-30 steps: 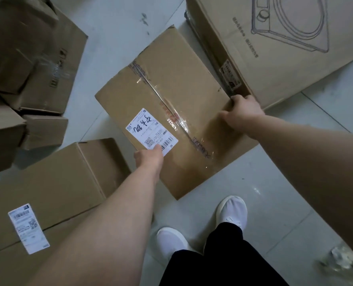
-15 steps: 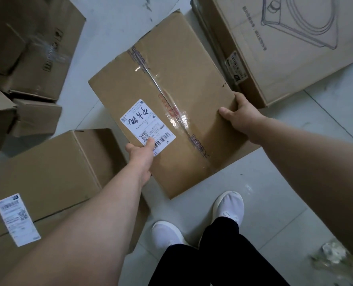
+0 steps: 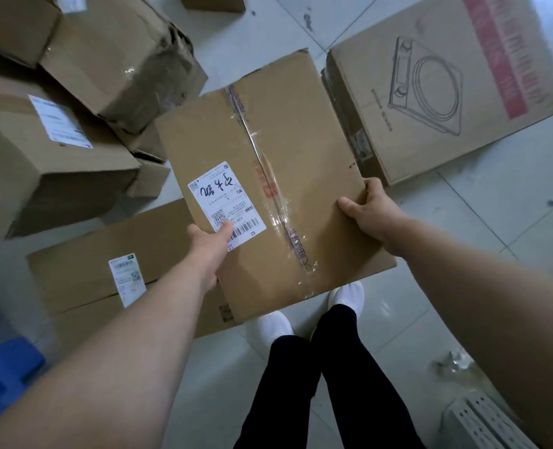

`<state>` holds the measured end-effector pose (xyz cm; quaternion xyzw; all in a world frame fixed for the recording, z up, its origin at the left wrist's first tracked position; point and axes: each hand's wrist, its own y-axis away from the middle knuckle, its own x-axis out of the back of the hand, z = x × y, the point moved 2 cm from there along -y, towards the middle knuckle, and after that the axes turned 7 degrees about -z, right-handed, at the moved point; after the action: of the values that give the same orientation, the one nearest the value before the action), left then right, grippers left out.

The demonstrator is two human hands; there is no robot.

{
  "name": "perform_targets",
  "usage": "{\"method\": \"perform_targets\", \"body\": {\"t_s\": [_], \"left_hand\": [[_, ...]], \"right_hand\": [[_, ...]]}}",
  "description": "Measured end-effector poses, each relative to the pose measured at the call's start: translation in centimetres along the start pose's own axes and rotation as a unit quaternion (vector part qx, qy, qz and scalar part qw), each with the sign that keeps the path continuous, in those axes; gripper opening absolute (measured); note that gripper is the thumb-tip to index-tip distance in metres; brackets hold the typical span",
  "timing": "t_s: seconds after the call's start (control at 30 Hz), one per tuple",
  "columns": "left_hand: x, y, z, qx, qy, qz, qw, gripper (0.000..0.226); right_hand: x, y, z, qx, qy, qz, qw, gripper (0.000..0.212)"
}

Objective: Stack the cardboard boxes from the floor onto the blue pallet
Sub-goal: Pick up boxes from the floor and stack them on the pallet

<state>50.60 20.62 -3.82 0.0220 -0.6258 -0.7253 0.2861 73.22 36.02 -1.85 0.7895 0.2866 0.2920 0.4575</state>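
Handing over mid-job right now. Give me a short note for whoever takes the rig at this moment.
The left grip holds the labelled box at its near-left edge, thumb on the label; the right grip holds its right edge. The box is off the floor.
The blue pallet shows only a corner, lower left.
Done: this box picked up.
Left: set it on the pallet, then the flat box, the printed box and the pile of boxes at upper left.
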Motion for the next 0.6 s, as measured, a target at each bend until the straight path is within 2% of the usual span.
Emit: {"method": "perform_targets", "body": {"t_s": [0.23, 0.47, 0.6], "left_hand": [[6.6, 9.8, 2.3, -0.037, 0.006, 0.008, 0.999, 0.052], [12.2, 17.6, 2.6, -0.072, 0.011, 0.0, 0.997, 0.076], [14.7, 21.0, 1.3, -0.087, 0.027, 0.003, 0.996, 0.07]], "right_hand": [[-0.8, 10.2, -5.3, 0.023, 0.038, -0.007, 0.999, 0.063], [-2.0, 19.3, -8.4, 0.055, 0.052, 0.009, 0.997, 0.069], [-3.2, 23.4, -9.1, 0.072, 0.044, 0.019, 0.996, 0.067]]}}
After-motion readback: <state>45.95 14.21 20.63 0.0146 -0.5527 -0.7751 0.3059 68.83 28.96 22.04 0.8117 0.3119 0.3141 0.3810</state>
